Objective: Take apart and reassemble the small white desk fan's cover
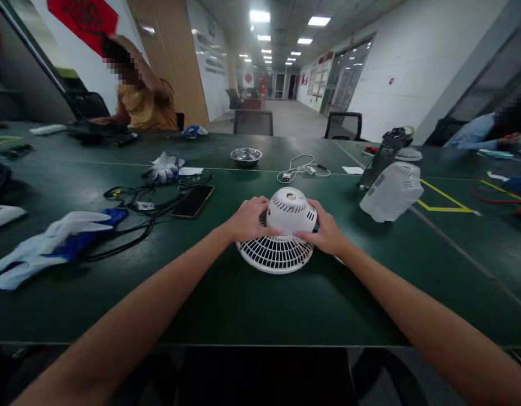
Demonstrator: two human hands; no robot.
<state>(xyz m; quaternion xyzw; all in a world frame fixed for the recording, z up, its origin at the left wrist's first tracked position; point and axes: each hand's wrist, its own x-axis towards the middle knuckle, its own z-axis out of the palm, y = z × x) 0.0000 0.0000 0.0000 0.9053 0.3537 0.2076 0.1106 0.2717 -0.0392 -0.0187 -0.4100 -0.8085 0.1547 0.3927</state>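
Observation:
Straight ahead of me, a white fan grille (275,255) rests on the green tabletop, its ribs fanning out in a ring. Over it sits a white domed motor cover (291,213) with vent slots and a hole at its top. My left hand (252,219) wraps the cover's left side, thumb across the front. On the opposite side, my right hand (325,226) grips it the same way. The fingertips behind the cover are hidden. Whether the cover is joined to the grille I cannot tell.
Right of my hands stand a white slotted housing (391,193) and a dark bottle (383,158). Behind lie a white cable (303,169) and a metal bowl (246,157). Leftward are a phone (193,201), black cables (148,223) and gloves (57,239). Two people sit across the table.

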